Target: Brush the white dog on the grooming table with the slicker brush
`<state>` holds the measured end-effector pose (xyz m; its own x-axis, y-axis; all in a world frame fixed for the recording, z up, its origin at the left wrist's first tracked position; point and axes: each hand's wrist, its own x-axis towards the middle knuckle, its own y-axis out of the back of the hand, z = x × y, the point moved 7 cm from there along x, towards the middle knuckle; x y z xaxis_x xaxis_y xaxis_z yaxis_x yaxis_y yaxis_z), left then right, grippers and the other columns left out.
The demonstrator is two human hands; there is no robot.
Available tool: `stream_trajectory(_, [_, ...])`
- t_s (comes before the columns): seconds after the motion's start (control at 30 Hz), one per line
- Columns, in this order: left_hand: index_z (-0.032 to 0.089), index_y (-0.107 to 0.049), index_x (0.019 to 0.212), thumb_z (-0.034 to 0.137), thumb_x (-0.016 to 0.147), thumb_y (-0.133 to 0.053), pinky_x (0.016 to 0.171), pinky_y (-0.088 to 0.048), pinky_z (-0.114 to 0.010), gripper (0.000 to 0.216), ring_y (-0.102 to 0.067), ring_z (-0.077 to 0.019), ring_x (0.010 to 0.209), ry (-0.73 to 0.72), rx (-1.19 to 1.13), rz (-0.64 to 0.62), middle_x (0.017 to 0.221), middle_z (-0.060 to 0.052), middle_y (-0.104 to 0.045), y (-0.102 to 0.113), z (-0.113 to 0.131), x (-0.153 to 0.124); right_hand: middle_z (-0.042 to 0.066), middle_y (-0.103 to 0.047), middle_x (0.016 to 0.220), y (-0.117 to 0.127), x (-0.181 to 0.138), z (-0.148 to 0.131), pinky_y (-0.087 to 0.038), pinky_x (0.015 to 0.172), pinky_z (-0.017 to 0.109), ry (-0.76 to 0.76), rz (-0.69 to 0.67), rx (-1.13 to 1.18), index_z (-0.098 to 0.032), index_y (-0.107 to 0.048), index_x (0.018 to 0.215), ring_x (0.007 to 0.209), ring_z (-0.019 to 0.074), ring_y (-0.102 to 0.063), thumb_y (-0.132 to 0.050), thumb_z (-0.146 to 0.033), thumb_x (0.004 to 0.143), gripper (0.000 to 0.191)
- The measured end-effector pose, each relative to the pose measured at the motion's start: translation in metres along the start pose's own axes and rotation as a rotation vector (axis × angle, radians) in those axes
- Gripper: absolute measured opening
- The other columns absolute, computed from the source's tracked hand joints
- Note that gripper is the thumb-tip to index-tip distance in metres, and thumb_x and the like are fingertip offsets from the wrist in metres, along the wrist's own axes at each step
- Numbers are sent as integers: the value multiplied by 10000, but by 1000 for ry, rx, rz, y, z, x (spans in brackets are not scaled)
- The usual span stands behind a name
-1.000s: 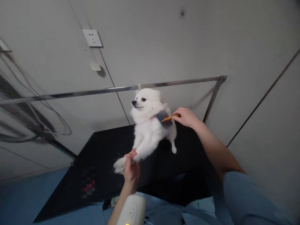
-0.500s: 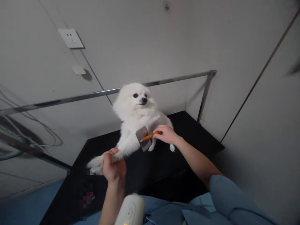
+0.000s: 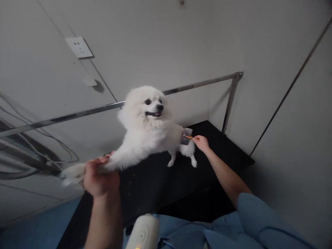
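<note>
Beyond the left hand (image 3: 101,178), a grey wall (image 3: 145,41) carries a white socket (image 3: 80,47). A hose (image 3: 18,175) hangs left of that hand. Past the right hand (image 3: 201,143) runs a metal rail (image 3: 202,83). Below both lies a black table (image 3: 155,186); blue floor (image 3: 44,218) shows lower left of the left hand. Light is dim.

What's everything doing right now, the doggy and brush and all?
White dog, mouth and eyes open, hind paws on the black table.
Brush, head at the dog's rear side.
Right hand, closed on the brush's handle.
Left hand, closed around at least one outstretched front leg.
Wall socket, nothing plugged in.
White device, yellow light on.
</note>
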<state>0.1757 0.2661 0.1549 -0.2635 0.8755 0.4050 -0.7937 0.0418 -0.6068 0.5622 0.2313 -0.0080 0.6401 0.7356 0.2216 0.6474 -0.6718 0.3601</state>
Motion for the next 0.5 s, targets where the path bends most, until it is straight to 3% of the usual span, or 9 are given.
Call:
stream_trajectory(0.07, [168,-423,525,270,678,-663,883,-424,-445,302,-470,-136,625,22,2,6,528,30,-449,-2,0,1,77,-720,845,2,4,10,-490,776,313,0,21,13,-157,-714,855,794,194,-651,-599,-291,815,181])
stream_trajectory(0.17, [172,-426,541,216,808,-535,854,-447,-404,291,-485,-127,603,13,-37,23,523,38,-485,-6,0,-2,51,-728,881,-15,-2,9,-488,770,266,120,-58,68,-178,-719,907,804,168,-652,-615,-328,821,202])
stream_trajectory(0.27, [181,-439,571,193,916,-419,874,-473,-375,346,-502,-107,580,4,-26,-7,529,60,-511,-11,1,-6,44,-728,856,-14,-17,46,-474,738,244,-27,-81,-66,-177,-721,899,786,157,-651,-616,-309,830,183])
stream_trajectory(0.4, [206,-472,620,313,822,-685,903,-502,-299,313,-556,-86,638,47,50,-155,597,107,-558,-17,-2,-11,78,-708,751,16,-36,98,-458,688,270,-236,-57,-196,-156,-708,759,734,186,-648,-595,-282,837,186])
stream_trajectory(0.5, [236,-468,672,392,724,-774,929,-496,-251,348,-604,-83,737,95,108,-112,614,139,-551,-11,-5,-11,65,-726,863,8,-30,84,-464,718,261,-115,-57,-109,-186,-717,875,793,176,-651,-584,-352,861,213])
